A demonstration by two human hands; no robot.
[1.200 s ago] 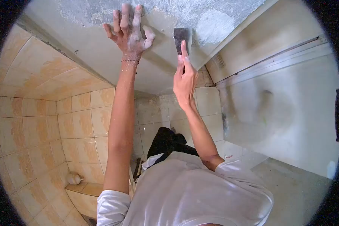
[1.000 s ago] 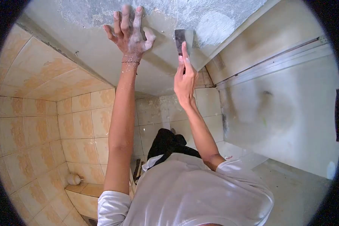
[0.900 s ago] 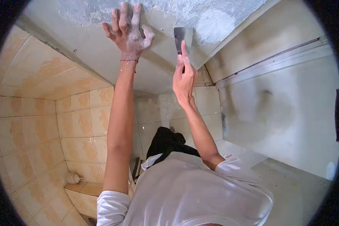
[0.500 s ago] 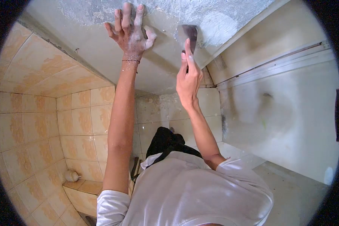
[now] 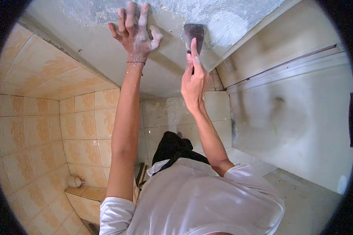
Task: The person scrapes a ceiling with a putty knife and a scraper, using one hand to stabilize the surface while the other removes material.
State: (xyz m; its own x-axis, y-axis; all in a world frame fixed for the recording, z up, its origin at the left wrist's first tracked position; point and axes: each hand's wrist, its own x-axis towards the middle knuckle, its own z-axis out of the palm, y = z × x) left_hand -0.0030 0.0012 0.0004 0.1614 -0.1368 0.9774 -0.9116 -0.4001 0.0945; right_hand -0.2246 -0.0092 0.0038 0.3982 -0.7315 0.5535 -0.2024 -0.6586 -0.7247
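Note:
My right hand (image 5: 194, 82) grips a scraper (image 5: 193, 33) with a wide dark blade, its index finger stretched along the blade. The blade's edge lies against the wall (image 5: 164, 62), where smooth pale paint meets a rough grey, scraped patch (image 5: 172, 9). The fingers hide the scraper's handle. My left hand (image 5: 136, 37) is spread on the same wall to the left of the scraper, coated in white dust, with its fingertips on the rough patch. A thin dark cord circles the left wrist.
Cream and orange tiles (image 5: 35, 129) cover the left side, with a tiled ledge (image 5: 86, 194) bearing a small round pale object (image 5: 74, 181). On the right stands a pale door-like panel (image 5: 294, 113). A tiled floor (image 5: 176, 113) lies below the wall.
The scraper and my right hand have shifted slightly to the left along the wall, and the blade is sharper in view. My left hand stays in about the same place.

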